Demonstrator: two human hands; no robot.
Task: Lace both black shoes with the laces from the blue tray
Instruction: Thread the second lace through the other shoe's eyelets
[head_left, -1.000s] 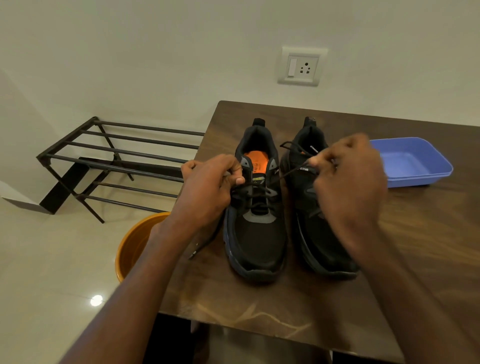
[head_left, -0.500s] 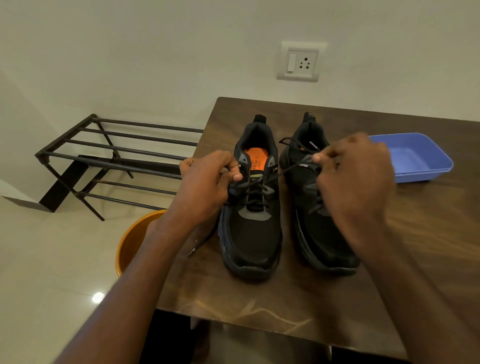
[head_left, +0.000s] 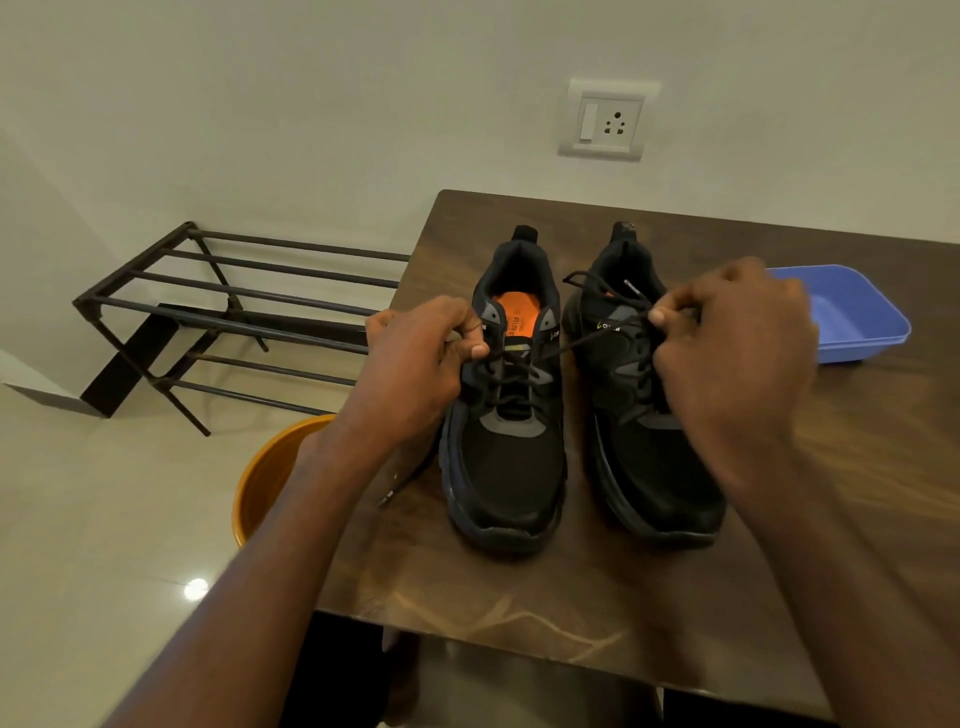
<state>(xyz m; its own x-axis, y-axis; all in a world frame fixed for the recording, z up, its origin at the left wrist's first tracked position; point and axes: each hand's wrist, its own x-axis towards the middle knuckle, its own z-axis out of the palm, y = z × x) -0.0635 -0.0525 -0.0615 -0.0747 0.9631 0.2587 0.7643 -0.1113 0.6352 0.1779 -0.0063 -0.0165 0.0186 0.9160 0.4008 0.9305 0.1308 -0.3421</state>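
Two black shoes (head_left: 582, 415) sit side by side on the table (head_left: 519, 597) w/ toes nearest, left hand (head_left: 415, 364) & right hand (head_left: 727, 343) each pinching an end of the lace (head_left: 582, 343) across them, blue tray (head_left: 862, 312) behind at right.

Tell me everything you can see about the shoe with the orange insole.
The shoe with the orange insole is a black mesh trainer with grey patches and a thick dark sole. It stands upright on the brown table, toe toward the camera, left of the other black shoe. A black lace crosses its eyelets; the left hand pinches one end beside the collar and the right hand pulls the other end across the neighbouring shoe.
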